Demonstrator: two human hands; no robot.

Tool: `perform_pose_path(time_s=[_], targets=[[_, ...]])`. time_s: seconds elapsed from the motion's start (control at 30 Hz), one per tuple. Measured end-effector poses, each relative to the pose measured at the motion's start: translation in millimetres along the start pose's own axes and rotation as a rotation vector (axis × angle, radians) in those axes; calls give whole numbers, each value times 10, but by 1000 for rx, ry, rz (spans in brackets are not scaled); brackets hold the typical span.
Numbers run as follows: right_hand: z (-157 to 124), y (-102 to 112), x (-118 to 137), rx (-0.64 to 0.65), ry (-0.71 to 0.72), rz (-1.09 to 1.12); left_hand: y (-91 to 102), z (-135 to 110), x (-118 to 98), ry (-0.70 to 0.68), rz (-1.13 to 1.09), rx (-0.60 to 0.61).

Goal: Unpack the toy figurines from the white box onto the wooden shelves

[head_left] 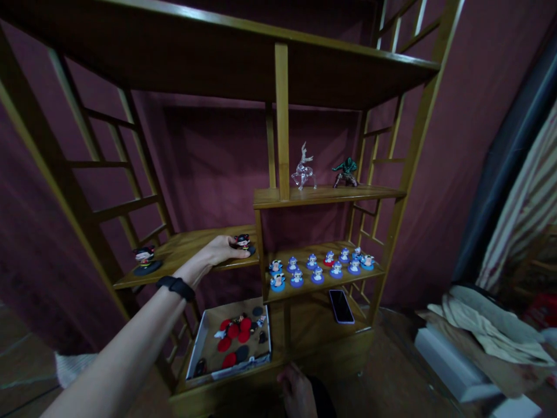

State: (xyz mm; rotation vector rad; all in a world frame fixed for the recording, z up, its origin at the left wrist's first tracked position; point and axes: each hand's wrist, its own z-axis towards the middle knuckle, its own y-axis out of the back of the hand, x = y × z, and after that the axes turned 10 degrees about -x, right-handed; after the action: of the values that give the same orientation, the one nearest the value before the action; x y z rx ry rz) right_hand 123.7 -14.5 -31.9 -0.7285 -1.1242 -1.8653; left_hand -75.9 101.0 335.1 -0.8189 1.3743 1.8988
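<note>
My left hand (223, 251), wearing a black wristband, grips a small black-haired figurine (243, 242) on a dark round base. The figurine is at the right end of the left shelf (183, 247), beside the upright. A similar black-haired figurine (145, 260) stands at that shelf's left end. Low in the view, in front of the bottom board, my right hand (298, 390) has its fingers curled; whatever may be in them is hidden. Between the hands lies an open cardboard box (204, 348) holding red and dark discs and small figure parts.
Several small figurines (317, 274) on mostly blue and purple bases line the right shelf (331, 286). Above them stand a clear deer figure (303, 169) and a green figure (347, 172). A phone (342, 306) lies on the bottom board. White boxes (455, 363) and cloth are at the right.
</note>
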Motion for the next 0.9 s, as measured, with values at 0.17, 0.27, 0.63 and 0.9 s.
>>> perform_pose_path(time_s=[0.17,0.27,0.63,0.9], targets=[[-9,-47,-86,41,30,-43,1,-38,-83,2,95,14],[-5,-61,-132,28,53,-47,15,-60,-138,30,83,26],[23,11,-87,8,21,-46,34,-50,-113,87,-59,20],[6,16,-98,37,49,-26,22,-130,-103,72,-412,0]])
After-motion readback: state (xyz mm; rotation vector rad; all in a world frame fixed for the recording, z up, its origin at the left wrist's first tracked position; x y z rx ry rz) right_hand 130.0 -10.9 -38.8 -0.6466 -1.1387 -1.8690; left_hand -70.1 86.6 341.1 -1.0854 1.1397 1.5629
